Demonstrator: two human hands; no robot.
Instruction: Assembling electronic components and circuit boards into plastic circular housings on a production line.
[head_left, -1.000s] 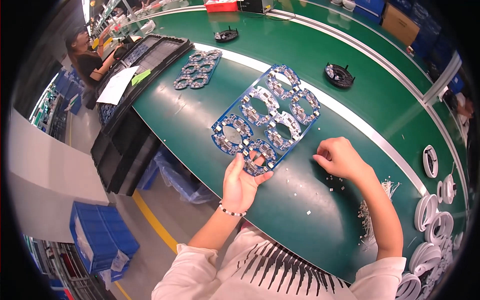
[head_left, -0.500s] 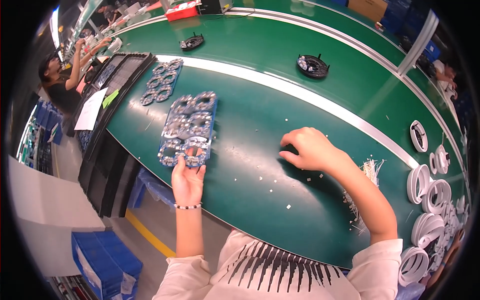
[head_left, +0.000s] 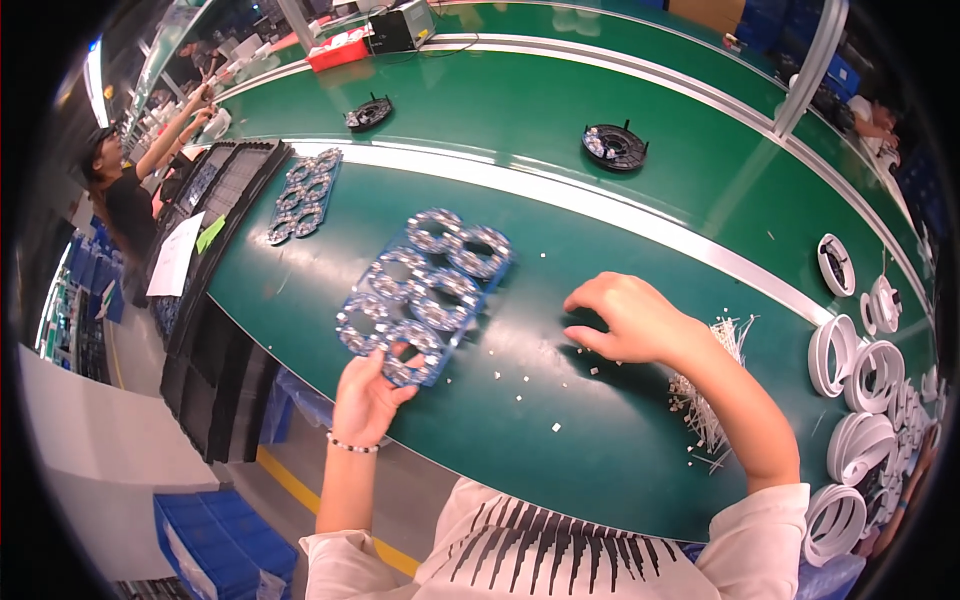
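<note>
My left hand is closed on the near corner of a blue circuit board panel. Several ring-shaped boards with small silvery parts make up this panel, which is held tilted over the green table. To its right, my right hand hovers above the table with nothing in it, thumb and curled fingers apart. Small white bits lie scattered on the surface below and between the hands. Beside my right forearm is a pile of thin white wires. A second circuit board panel lies at the table's far left.
Black trays carrying papers stand at the left, near another person. Beyond a pale rail, two black round housings rest on the green belt. White rings are heaped at the right. Blue bins stand on the floor at lower left.
My left hand has carried the panel to the right, and the panel has turned clockwise. My right hand keeps much the same pose. The whole view has shifted slightly.
</note>
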